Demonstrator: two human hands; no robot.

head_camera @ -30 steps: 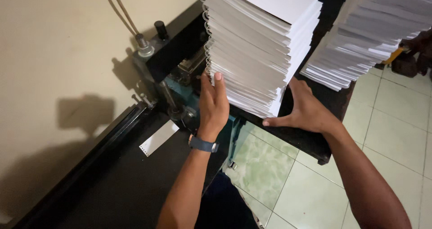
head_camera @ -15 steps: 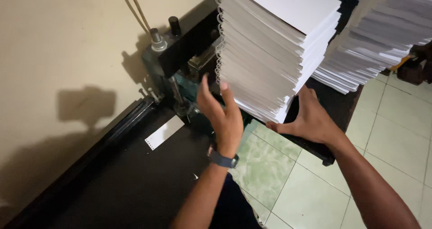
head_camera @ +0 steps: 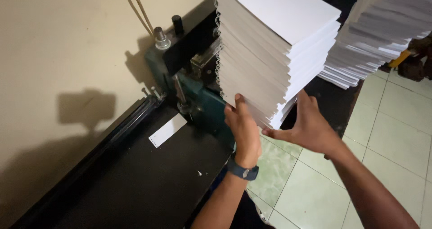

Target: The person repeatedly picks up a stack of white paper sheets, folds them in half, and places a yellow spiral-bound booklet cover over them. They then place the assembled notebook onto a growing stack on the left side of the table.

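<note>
A: Paper stack [head_camera: 270,53], tall, white, sheets punched along the left edge. Position: lifted at the near end, tilted, in front of the green punching machine [head_camera: 198,94] and above the black table [head_camera: 148,184].

B: Noted. Second pile?

A: Second paper pile [head_camera: 378,40] to the right, fanned and uneven, resting on the dark surface behind. The two piles stand just beside each other; contact cannot be told.

B: Hands next.

A: Left hand [head_camera: 243,130]: palm flat against the stack's lower left side, fingers straight and pointing up along the punched edge, not curled. Right hand [head_camera: 306,125]: under the stack's lower right corner, fingers spread wide, thumb pointing left beneath the bottom sheets. Both press and carry the stack between them; neither is closed around it.

B: Smaller items?

A: Dark watch [head_camera: 243,171] on the left wrist. White paper strip [head_camera: 167,130] with a row of holes at one end, lying flat on the table, left of the machine and well apart from the hands. Metal fitting [head_camera: 161,36] with cables on top of the machine, by the beige wall [head_camera: 67,44].

B: Floor?

A: Pale green tiles [head_camera: 387,134], lower right.
</note>
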